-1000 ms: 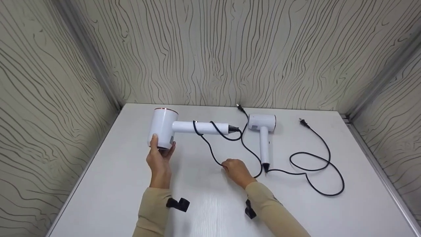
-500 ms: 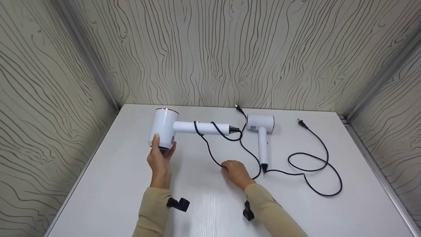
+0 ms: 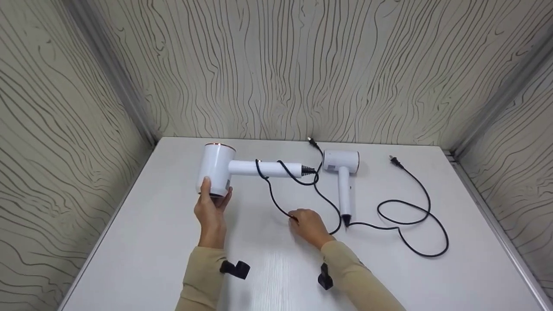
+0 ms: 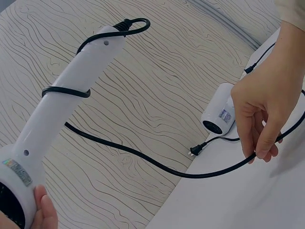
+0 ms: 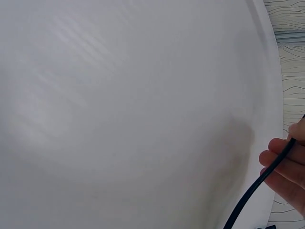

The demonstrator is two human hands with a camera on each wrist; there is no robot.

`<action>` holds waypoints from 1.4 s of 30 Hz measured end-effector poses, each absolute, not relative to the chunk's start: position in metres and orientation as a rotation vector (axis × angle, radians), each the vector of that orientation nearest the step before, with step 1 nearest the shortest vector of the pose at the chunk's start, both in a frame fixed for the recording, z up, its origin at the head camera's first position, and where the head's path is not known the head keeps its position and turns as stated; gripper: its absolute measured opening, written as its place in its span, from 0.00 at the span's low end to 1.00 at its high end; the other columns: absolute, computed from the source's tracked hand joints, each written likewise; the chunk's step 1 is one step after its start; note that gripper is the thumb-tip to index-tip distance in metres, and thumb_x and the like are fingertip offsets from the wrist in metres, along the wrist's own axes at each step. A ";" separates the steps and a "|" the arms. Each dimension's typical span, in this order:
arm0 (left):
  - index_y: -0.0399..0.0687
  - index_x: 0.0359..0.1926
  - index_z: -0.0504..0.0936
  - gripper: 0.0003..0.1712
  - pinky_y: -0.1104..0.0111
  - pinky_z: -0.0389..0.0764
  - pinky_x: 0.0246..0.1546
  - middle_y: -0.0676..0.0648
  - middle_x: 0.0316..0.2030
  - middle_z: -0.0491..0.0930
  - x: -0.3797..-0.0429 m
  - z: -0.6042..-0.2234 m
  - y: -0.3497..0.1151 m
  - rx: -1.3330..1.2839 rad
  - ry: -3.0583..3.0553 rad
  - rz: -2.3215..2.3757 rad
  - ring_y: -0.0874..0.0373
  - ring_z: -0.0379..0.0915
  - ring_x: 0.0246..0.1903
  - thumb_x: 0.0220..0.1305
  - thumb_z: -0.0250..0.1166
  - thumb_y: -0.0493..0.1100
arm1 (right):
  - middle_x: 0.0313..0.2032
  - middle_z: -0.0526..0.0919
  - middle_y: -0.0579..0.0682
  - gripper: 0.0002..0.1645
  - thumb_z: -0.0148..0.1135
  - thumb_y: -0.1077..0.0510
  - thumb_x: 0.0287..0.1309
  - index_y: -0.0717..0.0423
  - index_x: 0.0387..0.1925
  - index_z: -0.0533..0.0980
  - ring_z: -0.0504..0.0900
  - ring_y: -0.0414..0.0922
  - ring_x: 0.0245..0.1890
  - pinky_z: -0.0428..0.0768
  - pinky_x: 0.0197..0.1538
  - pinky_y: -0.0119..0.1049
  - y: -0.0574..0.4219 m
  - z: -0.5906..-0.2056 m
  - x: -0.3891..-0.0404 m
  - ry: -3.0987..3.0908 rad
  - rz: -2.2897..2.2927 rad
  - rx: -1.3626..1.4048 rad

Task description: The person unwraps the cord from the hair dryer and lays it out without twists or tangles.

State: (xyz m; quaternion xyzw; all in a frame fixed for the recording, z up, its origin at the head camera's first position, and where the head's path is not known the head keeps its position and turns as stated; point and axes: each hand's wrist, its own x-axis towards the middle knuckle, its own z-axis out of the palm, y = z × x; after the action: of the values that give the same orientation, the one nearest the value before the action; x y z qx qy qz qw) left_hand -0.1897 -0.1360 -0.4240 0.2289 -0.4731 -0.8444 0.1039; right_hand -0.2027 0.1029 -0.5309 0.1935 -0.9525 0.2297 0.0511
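Note:
A white hair dryer (image 3: 216, 166) with a copper-coloured rim is held up by my left hand (image 3: 211, 216), thumb and fingers gripping the lower end of its barrel. Its handle (image 3: 244, 167) points right, and a black cord (image 4: 138, 153) winds around it in loops. Lower right of the handle, my right hand (image 3: 310, 225) pinches that cord between thumb and fingertips, as the left wrist view shows. In the right wrist view the fingers (image 5: 286, 167) lie along the cord, above the white table (image 5: 143, 119).
A second white hair dryer (image 3: 341, 162) lies on the table to the right, its cord (image 3: 447, 242) looped beside it and ending in a plug (image 3: 395, 161). Another plug (image 3: 312, 141) lies near the back edge. Wood-patterned panels (image 3: 276, 69) stand around the table.
Both hands keep their holds on the dryer and the cord. The view has shifted slightly, and otherwise hardly anything has moved.

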 end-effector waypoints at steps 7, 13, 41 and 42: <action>0.43 0.69 0.60 0.39 0.69 0.83 0.51 0.45 0.55 0.69 -0.190 -0.424 -0.137 0.685 -1.404 -2.489 0.59 0.76 0.48 0.67 0.50 0.64 | 0.39 0.88 0.56 0.12 0.62 0.61 0.60 0.61 0.44 0.83 0.86 0.50 0.41 0.84 0.46 0.43 0.102 -0.527 -0.202 -2.916 0.708 0.573; 0.41 0.67 0.61 0.39 0.69 0.83 0.52 0.45 0.53 0.70 -0.189 -0.424 -0.135 0.680 -1.389 -2.493 0.62 0.78 0.44 0.67 0.51 0.63 | 0.38 0.88 0.55 0.13 0.61 0.61 0.60 0.61 0.45 0.82 0.86 0.47 0.38 0.85 0.44 0.41 0.101 -0.519 -0.204 -2.942 0.723 0.553; 0.42 0.68 0.60 0.39 0.69 0.83 0.52 0.44 0.56 0.68 -0.190 -0.427 -0.131 0.658 -1.440 -2.498 0.59 0.76 0.48 0.68 0.50 0.64 | 0.39 0.89 0.54 0.13 0.59 0.60 0.63 0.60 0.47 0.82 0.87 0.46 0.39 0.86 0.40 0.34 0.074 -0.473 -0.225 -2.748 0.899 0.553; 0.42 0.68 0.60 0.39 0.70 0.83 0.51 0.44 0.56 0.68 -0.189 -0.427 -0.131 0.654 -1.448 -2.493 0.60 0.76 0.48 0.68 0.50 0.64 | 0.39 0.89 0.54 0.14 0.59 0.60 0.63 0.60 0.47 0.82 0.87 0.46 0.40 0.86 0.41 0.34 0.074 -0.473 -0.226 -2.753 0.903 0.549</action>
State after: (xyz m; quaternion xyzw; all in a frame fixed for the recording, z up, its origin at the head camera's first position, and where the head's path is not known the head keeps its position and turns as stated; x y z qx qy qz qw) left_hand -0.1895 -0.1310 -0.4266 0.2201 -0.4878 -0.8397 0.0923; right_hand -0.2261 0.0738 -0.4728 0.1852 -0.9293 0.3048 0.0962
